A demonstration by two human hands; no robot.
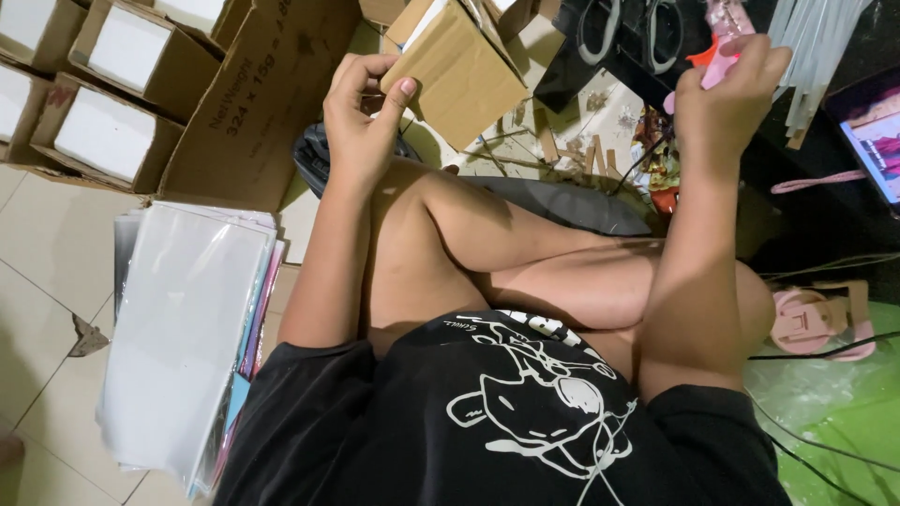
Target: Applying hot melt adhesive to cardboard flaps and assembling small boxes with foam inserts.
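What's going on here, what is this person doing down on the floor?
A person sits cross-legged on a tiled floor. The left hand grips a small cardboard box by its edge, and the right hand is closed around a pink tool with an orange part. A stack of glossy sheets lies at the left, with open cartons beyond. Scissors and cardboard scraps lie ahead.
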